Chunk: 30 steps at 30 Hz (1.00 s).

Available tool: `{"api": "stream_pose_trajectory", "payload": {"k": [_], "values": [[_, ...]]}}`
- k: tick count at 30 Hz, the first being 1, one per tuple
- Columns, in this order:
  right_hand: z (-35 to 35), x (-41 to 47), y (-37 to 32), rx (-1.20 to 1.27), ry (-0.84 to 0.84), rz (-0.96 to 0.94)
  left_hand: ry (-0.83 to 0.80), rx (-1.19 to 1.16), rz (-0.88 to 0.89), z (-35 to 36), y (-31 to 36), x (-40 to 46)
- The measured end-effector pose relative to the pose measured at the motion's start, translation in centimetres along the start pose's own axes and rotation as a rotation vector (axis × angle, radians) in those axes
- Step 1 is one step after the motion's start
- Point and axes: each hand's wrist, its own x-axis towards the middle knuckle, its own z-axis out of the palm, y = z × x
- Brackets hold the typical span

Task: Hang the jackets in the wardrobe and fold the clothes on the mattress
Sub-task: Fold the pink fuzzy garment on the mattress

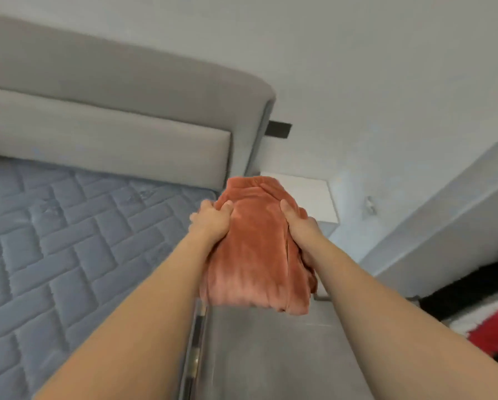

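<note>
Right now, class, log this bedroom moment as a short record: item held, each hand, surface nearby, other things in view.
Item held: orange garment, bunched, in the air
Left hand: grips the garment's left side
Right hand: grips its right side
Surface nearby: blue quilted mattress, left of the hands
Behind: grey headboard, white bedside table
Lower right: red, black and white fabric

grey headboard (106, 145), white walls (386, 67) (perhaps nightstand (314, 194))

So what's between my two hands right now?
In the head view, a folded rust-orange velvety garment, gripped by the left hand and right hand on either side.
</note>
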Motion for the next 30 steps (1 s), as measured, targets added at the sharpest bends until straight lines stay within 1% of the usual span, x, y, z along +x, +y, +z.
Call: {"api": "stream_pose_trajectory", "payload": {"k": [4,7,10,14,18,22,26,30], "values": [[-16.2,-2.1,-2.9,0.184,0.218,-0.088,-0.124,0.043,0.299,9.2,13.7,-5.0],[-27.3,-4.7,-4.3,0.308,0.374,-0.163,-0.2,0.054,0.502,15.7,22.6,-10.3],[-36.5,-6.9,-5.2,0.403,0.501,-0.217,-0.275,0.058,0.645,21.4,29.9,-15.5],[-46.7,-8.4,-6.0,0.475,0.66,-0.316,-0.35,0.063,0.792,28.1,37.9,-20.9],[-54.2,-8.6,-7.2,0.503,0.799,-0.396,-0.397,0.048,0.909,33.7,44.3,-23.9],[-60.5,-7.6,-8.7,0.524,0.896,-0.402,-0.454,0.01,1.024,39.3,50.6,-25.1],[-66.4,-6.3,-9.7,0.573,1.005,-0.483,-0.591,-0.041,1.113,45.6,56.8,-26.0],[-72.3,-6.9,-10.2,0.56,1.194,-0.477,-0.752,-0.052,1.153,52.0,62.4,-29.0]]}}
